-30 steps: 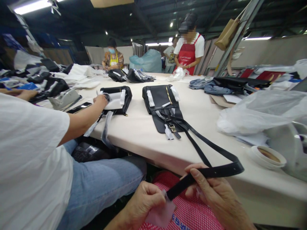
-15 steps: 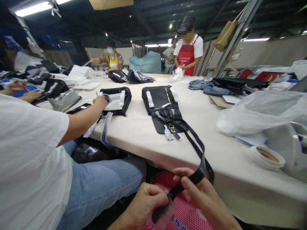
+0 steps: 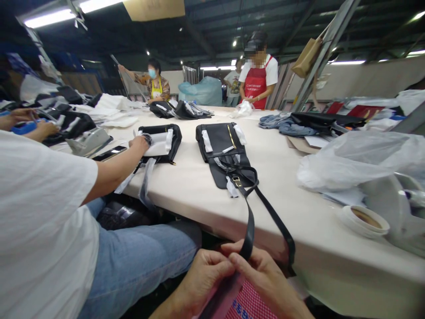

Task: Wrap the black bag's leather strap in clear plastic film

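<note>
My left hand (image 3: 207,277) pinches a black strap (image 3: 249,226), where a thin translucent wrap covers its lower length. Right beside it, my right hand (image 3: 257,268) is closed round the same strap, thumb and fingers nearly touching the left fingertips. The strap runs up to a black bag (image 3: 217,139) lying on the table, with white padding on its sides, a gold zipper and a gold buckle (image 3: 236,180) on its flap. A second strap (image 3: 275,217) hangs over the table edge to the right. Below my hands is red-and-white checked cloth (image 3: 249,299).
At left, a co-worker's arm (image 3: 116,170) reaches to another black bag (image 3: 175,146). A tape dispenser (image 3: 88,141) and a phone (image 3: 109,153) lie nearby. On the right are a plastic bag (image 3: 352,161) and a round white tub (image 3: 361,221). Two people work across the table (image 3: 199,199).
My hands have come together on one strap, the right moving left. The two straps, side by side before, are now apart, one hanging over the edge. The wrapped strap end has moved down.
</note>
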A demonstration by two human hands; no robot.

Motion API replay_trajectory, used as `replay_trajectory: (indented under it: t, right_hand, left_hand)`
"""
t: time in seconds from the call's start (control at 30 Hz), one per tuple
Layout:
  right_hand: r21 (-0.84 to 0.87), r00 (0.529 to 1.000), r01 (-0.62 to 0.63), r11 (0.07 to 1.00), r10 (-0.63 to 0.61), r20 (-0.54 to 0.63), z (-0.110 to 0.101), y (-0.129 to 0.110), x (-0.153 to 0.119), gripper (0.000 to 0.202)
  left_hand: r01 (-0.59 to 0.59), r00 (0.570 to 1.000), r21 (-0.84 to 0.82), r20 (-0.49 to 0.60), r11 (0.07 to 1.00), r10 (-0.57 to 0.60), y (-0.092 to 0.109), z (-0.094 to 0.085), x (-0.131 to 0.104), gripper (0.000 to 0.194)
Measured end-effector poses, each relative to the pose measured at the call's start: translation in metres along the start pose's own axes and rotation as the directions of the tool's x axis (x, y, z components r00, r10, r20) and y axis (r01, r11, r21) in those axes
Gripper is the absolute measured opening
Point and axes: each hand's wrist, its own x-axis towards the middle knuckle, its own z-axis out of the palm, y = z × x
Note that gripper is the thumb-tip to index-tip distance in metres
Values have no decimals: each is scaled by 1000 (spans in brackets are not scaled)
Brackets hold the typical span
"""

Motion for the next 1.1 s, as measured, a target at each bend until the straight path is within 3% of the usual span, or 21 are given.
replay_trajectory:
  t: [0.1,0.2,0.3,0.4,0.47,0.53,0.6,0.7,0.77,0.83,0.9,1.03,1.1]
  right_hand:
    - [276,985,-132,952,157,-69,-14,-1,7,55]
    - [345,976,-79,935,143,-164,-23,-8,19,51]
    - [202,973,21,979,27,-229,-21,-20,28,46]
    - [-92,946,127,988,-148,-289,-17,-34,32,45]
    - [-266,934,195,944,-262,-243,-14,-43,33,42]
    - [-332,932,262,906,-327,-157,-12,-51,35,42]
    - [-255,952,270,929,-297,-73,-13,-58,39,39]
    - [67,997,82,994,-81,-20,-22,-70,52,42]
    - [304,999,-36,952,45,-22,-30,-80,65,49]
    - [426,995,-42,904,75,-60,-35,-93,77,54]
    - [387,995,48,921,-8,-104,-36,-105,83,53]
    - [10,929,357,934,-354,-108,-24,-119,75,41]
    - [-108,911,395,912,-404,-85,-19,-117,67,41]
  left_hand:
    - [18,998,26,-54,1000,-16,-2,1,3,22]
    - [6,999,28,-54,1000,-4,-2,2,5,18]
    - [-32,999,39,-25,999,33,5,4,6,22]
    - [-110,994,104,-14,989,112,21,5,9,31]
    - [-153,988,150,-12,977,156,34,7,15,37]
    - [-192,981,159,13,968,193,47,9,21,40]
    - [-241,970,157,55,958,235,58,13,27,42]
    - [-257,963,152,119,954,241,71,19,32,41]
    - [-242,964,157,146,957,220,78,22,33,41]
    - [-238,966,184,145,954,213,85,24,35,42]
    - [-245,967,222,133,944,219,93,25,38,45]
    - [-307,950,231,128,923,284,111,26,43,44]
    - [-347,937,216,128,913,325,117,25,44,43]
